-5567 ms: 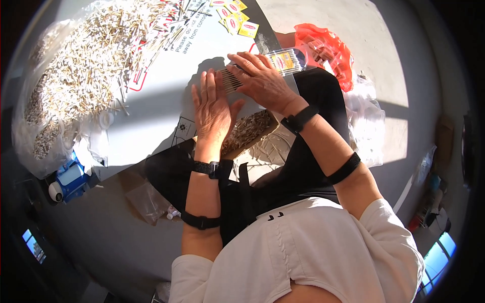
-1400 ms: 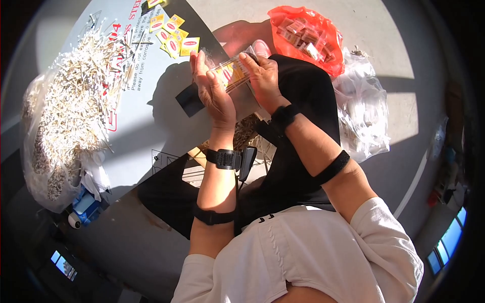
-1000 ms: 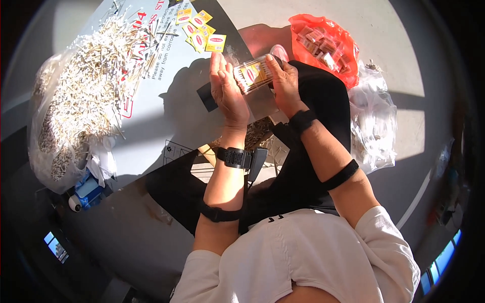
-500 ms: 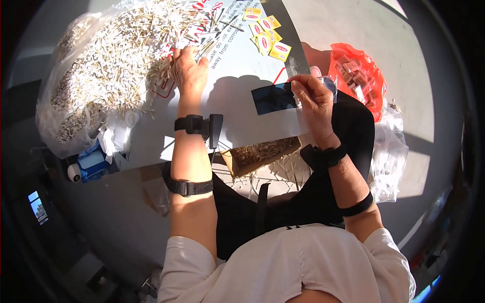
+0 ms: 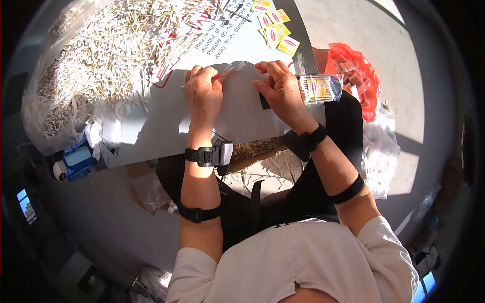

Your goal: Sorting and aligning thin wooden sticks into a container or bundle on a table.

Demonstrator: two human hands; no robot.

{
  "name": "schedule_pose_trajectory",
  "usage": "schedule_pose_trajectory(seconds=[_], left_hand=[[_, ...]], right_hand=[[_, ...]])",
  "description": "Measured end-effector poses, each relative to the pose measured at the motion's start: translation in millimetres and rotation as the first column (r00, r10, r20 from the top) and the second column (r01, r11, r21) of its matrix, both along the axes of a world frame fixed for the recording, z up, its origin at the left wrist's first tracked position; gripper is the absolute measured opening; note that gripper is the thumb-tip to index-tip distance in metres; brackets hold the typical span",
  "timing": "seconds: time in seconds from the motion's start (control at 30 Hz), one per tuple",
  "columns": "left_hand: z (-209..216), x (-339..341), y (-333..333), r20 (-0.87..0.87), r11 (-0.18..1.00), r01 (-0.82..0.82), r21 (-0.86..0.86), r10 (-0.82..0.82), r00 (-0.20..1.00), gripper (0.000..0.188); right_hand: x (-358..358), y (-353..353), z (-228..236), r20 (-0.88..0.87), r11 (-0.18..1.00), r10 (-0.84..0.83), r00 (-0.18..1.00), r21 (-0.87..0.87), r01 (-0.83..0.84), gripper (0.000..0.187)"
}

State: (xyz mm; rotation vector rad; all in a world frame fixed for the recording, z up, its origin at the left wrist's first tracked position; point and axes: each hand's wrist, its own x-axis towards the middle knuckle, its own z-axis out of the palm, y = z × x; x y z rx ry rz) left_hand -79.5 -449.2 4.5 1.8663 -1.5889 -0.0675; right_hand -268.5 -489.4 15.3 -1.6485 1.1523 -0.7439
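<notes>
My left hand (image 5: 203, 90) is closed on a few cotton swabs (image 5: 232, 68), whose ends stick out to the right past the fingertips. My right hand (image 5: 283, 88) hovers over the table, its thumb and curled forefinger apart with no object visible between them. Partly under it lies a dark flat rectangle (image 5: 264, 102). Just right of that wrist sits a clear packet of cotton swabs (image 5: 316, 89) with a yellow card inside. A big heap of loose cotton swabs (image 5: 111, 55) covers the table's left side, partly inside a clear plastic bag (image 5: 35, 118).
Several yellow cards (image 5: 274, 34) lie at the table's far right. A red plastic bag (image 5: 371, 101) holding small packs stands beyond the right edge, with a clear bag (image 5: 381, 161) nearer me. A blue and white container (image 5: 76, 162) is at the left corner. Cotton swabs litter a box (image 5: 257, 148) below the table edge.
My left hand has come from the heap toward me with cotton swabs in it. My right hand has moved left off the packet, and the packet now shows at its right.
</notes>
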Motion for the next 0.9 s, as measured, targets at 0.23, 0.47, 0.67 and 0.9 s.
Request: schedule_pose_trajectory(seconds=[0.23,0.47,0.67,0.9], left_hand=[[5.2,25.5,-16.2,-0.163,0.99,0.058,0.126,-0.037,0.986,0.003],[9.1,32.9,-25.8,-0.292,0.899,0.202,0.389,-0.088,0.952,0.011],[11.0,42.8,15.5,-0.241,0.982,0.033,0.189,0.014,0.971,0.014],[9.3,49.6,46.5,0.031,0.962,0.03,0.273,-0.039,0.999,0.009]], right_hand=[[21.6,-26.6,-10.5,-0.351,0.888,0.125,0.928,-0.377,-0.262,0.036],[23.5,-26.5,-11.5,-0.354,0.902,0.119,0.928,-0.352,-0.25,0.029],[14.6,-19.8,-16.0,-0.291,0.905,0.127,0.948,-0.356,-0.231,0.021],[19.8,-18.5,-15.1,-0.32,0.896,0.152,0.935,-0.354,-0.267,0.01]])
